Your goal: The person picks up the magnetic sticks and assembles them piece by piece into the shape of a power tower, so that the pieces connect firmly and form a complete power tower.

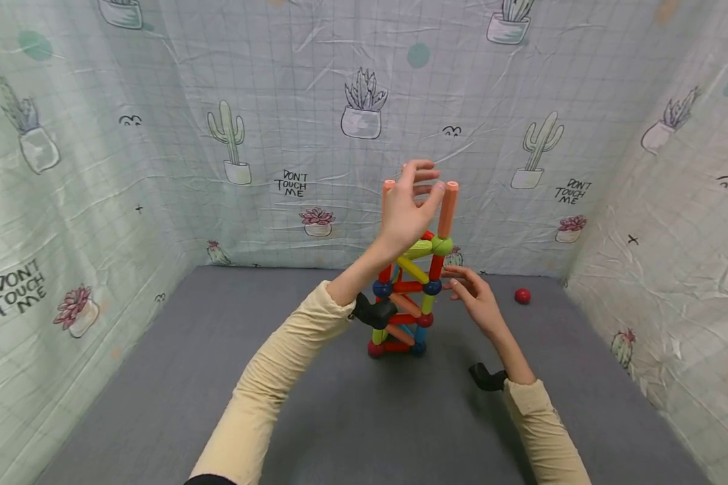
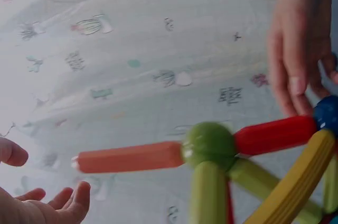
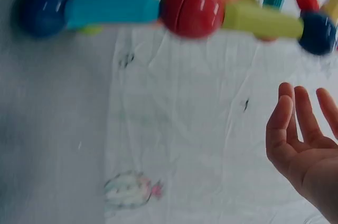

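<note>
A tower of colored rods and balls [image 1: 403, 287] stands upright on the dark grey surface. Two orange rods point up from its top; the right one [image 1: 448, 210] rises from a light green ball [image 1: 441, 245]. My left hand [image 1: 403, 212] is raised at the top, between the orange rods, fingers spread and loosely bent. In the left wrist view, a gap separates this hand [image 2: 47, 208] from the free end of an orange rod [image 2: 129, 157]. Right of the tower, my right hand [image 1: 476, 303] hovers with parted fingers near a dark blue ball [image 3: 318, 33], holding nothing.
A loose red ball [image 1: 522, 296] lies on the grey surface [image 1: 267, 417] at the right, toward the back. Pale cloth [image 1: 291, 121] printed with cacti hangs behind and on both sides. Dark wrist mounts [image 1: 373, 311] stick out from both wrists.
</note>
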A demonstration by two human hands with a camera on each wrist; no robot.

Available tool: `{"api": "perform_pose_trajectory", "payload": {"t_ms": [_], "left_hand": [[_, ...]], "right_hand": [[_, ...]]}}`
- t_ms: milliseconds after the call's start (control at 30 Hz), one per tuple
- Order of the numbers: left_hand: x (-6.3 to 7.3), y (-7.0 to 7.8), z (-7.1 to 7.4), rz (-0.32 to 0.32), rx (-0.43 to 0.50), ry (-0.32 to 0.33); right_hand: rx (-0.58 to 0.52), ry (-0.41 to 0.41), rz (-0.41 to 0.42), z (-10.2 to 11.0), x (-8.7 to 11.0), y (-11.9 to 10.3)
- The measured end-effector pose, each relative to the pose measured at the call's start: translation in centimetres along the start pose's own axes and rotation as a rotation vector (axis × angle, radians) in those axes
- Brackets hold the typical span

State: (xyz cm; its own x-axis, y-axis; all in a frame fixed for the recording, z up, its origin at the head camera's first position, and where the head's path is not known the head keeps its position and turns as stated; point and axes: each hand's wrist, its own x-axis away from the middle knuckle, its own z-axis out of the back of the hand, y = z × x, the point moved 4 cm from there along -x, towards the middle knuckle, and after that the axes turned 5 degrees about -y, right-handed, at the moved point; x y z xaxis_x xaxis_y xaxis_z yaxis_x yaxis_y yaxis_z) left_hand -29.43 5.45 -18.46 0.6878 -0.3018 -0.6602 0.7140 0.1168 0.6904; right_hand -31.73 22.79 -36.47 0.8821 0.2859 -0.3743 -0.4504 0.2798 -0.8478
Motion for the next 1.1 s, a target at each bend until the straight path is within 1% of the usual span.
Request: {"api": "perform_pose_trajectory", "payload": {"t_ms": [67,133,200,233,300,400,433,500,567,633,700,767,833,1000,1067,1100], "left_hand": [[0.0,0.7,0.9,-0.052,0.057,0.029],[0.1,1.2,1.8,-0.118,0.119,0.052],[0.5,1.4,2.9,-0.197,0.155,0.092],[0.7,1.2,3.4,-0.231,0.167,0.122],[1.4,0.5,4.2,-0.284,0.147,0.195],[2.4,-1.4,5.0,-0.325,0.051,0.289],[2.8,-2.1,5.1,-0.326,0.01,0.31],[3.4,-3.4,5.1,-0.315,-0.061,0.325],[4.2,-3.9,5.0,-0.285,-0.12,0.321],[4.7,-4.1,4.7,-0.247,-0.139,0.289],[5.2,-4.0,4.3,-0.208,-0.146,0.245],[5.5,-3.9,4.0,-0.179,-0.147,0.203],[5.6,-3.9,3.8,-0.157,-0.151,0.175],[5.5,-5.8,3.5,-0.135,-0.144,0.156],[5.4,-6.8,3.3,-0.129,-0.146,0.144],[5.4,-7.0,3.3,-0.13,-0.153,0.136]], "right_hand": [[0.038,0.036,-0.02,1.0,-0.1,0.9],[0.104,0.078,-0.062,2.2,-0.2,2.1],[0.192,0.122,-0.109,3.5,-0.3,3.7],[0.243,0.146,-0.134,4.2,-0.3,4.7],[0.351,0.198,-0.185,5.7,0.0,6.6],[0.505,0.268,-0.233,8.2,0.7,9.5],[0.559,0.289,-0.245,9.0,0.9,10.3],[0.669,0.32,-0.258,10.3,1.3,11.8],[0.78,0.325,-0.276,11.4,1.6,13.0],[0.869,0.3,-0.307,12.2,1.8,14.0],[0.929,0.244,-0.346,12.8,1.9,14.7],[0.955,0.171,-0.384,13.0,1.8,15.2],[0.972,0.096,-0.42,13.1,1.7,15.7],[0.975,-0.032,-0.486,13.0,1.8,16.6],[0.971,-0.059,-0.508,12.9,1.9,16.9],[0.974,-0.067,-0.517,12.9,1.9,17.1]]}}
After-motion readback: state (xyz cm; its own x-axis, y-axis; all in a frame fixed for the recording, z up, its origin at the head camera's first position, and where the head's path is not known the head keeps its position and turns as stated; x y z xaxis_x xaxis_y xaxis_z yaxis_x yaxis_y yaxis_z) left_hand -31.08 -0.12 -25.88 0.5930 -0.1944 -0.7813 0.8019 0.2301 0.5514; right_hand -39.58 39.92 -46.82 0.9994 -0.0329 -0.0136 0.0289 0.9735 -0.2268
